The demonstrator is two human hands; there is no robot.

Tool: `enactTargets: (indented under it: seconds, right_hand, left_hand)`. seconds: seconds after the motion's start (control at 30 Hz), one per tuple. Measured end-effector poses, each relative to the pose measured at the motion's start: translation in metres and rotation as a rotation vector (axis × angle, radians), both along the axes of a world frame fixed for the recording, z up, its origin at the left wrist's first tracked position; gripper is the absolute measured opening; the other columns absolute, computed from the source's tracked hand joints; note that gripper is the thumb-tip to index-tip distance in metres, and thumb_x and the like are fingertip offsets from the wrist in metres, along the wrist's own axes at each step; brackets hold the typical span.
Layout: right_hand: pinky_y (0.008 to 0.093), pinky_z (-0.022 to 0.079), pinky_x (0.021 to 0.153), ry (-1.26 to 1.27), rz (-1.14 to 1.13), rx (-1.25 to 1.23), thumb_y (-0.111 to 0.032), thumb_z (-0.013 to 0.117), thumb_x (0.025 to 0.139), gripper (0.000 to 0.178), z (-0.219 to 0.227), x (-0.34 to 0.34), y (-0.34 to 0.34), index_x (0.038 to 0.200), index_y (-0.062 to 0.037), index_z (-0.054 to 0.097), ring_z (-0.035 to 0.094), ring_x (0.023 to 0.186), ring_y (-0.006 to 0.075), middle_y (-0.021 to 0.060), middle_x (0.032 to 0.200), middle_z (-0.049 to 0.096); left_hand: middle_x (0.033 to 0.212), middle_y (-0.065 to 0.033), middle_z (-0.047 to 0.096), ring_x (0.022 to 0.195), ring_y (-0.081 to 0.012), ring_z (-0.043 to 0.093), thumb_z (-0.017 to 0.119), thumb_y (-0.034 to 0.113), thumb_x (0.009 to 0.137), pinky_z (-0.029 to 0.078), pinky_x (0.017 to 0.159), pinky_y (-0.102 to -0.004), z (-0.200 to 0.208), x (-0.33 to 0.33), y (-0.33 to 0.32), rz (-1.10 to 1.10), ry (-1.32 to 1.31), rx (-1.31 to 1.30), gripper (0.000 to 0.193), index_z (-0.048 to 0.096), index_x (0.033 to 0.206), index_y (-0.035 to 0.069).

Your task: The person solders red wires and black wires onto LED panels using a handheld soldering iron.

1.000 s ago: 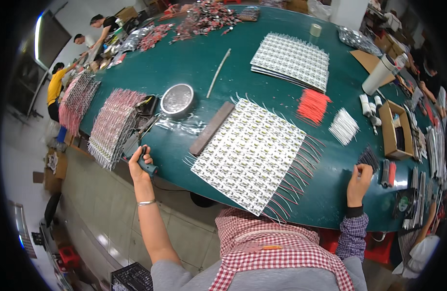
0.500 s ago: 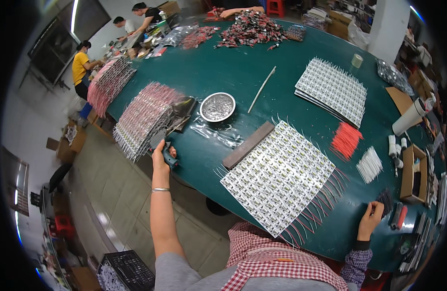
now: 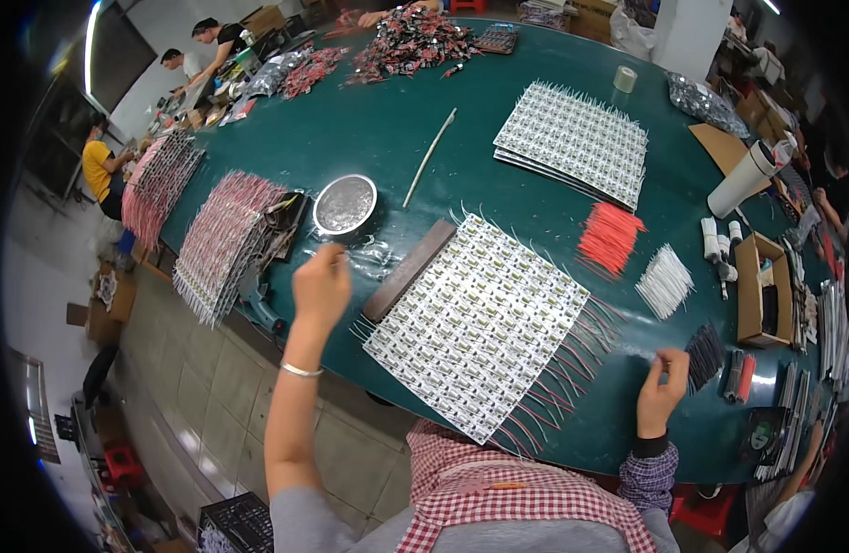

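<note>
My left hand [image 3: 321, 288] is raised over the table near the metal bowl [image 3: 345, 205], its fingers curled and smeared by motion. A tool with a teal handle [image 3: 261, 310] rests at the table's edge, beside a stack of wired boards [image 3: 223, 235]. In front of me lies a white panel of small circuit boards [image 3: 480, 323], with red and dark wires hanging off its right side. A brown bar [image 3: 411, 269] lies along the panel's upper-left edge. My right hand [image 3: 662, 392] is closed, thumb and fingers together, beside a bundle of black wires [image 3: 705, 358]. What it pinches is too small to make out.
Red wires [image 3: 610, 238] and white wires [image 3: 665, 281] lie right of the panel. Behind them is a stack of panels [image 3: 572, 138]. A pale rod [image 3: 431, 157] lies mid-table. At the right stand a white tumbler [image 3: 742, 180] and a cardboard box [image 3: 765, 290]. Other people work at the far left.
My left hand has let go of the teal-handled tool and moved right, toward the panel. My right hand stays near the black wires, slightly nearer the panel. The whole view has shifted.
</note>
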State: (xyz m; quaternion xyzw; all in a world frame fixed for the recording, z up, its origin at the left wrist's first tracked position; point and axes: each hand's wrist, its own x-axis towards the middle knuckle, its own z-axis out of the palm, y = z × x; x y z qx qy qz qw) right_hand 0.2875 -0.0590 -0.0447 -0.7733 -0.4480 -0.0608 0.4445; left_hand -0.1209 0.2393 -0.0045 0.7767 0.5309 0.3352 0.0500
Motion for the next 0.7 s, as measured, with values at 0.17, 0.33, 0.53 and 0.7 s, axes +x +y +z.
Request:
enactTargets:
  seconds: [0.17,0.33,0.53,0.7]
  right_hand:
    - [0.0358,0.045,0.075,0.018,0.124,0.004,0.012,0.054,0.082,0.014,0.002,-0.029,0.014,0.091,0.0029,0.056,0.055,0.084,0.0318,0.0157,0.092,0.055]
    - [0.0319,0.044,0.068,-0.054,0.151,0.004,0.011,0.054,0.085,0.011,-0.007,-0.027,0.006,0.092,0.0034,0.056,0.053,0.076,0.0238,0.0129,0.09,0.053]
    - [0.0323,0.044,0.067,0.063,0.115,0.021,0.013,0.054,0.082,0.012,-0.009,-0.029,0.008,0.089,0.0034,0.056,0.054,0.078,0.0262,0.0136,0.091,0.054]
    - [0.0314,0.044,0.066,0.114,0.148,0.058,0.014,0.053,0.083,0.012,-0.003,-0.031,0.014,0.088,0.0037,0.057,0.055,0.077,0.0238,0.0132,0.092,0.055]
  left_hand:
    - [0.089,-0.0249,0.068,0.085,-0.042,0.067,0.062,0.017,0.088,0.053,0.076,-0.0472,-0.017,0.075,0.061,-0.049,0.041,-0.086,0.021,0.062,0.1,0.0]
    - [0.098,-0.0245,0.069,0.096,-0.0408,0.067,0.062,0.029,0.091,0.053,0.083,-0.0483,-0.037,0.137,0.122,0.138,0.31,-0.216,0.035,0.057,0.103,-0.003]
    - [0.1,-0.0258,0.068,0.095,-0.0393,0.068,0.061,0.013,0.087,0.054,0.084,-0.0454,-0.046,0.14,0.136,0.206,0.311,-0.343,0.023,0.057,0.102,-0.004]
    - [0.102,-0.0307,0.065,0.1,-0.0421,0.065,0.06,0.004,0.086,0.053,0.086,-0.0425,-0.043,0.094,0.134,0.115,0.029,-0.431,0.02,0.06,0.101,-0.009]
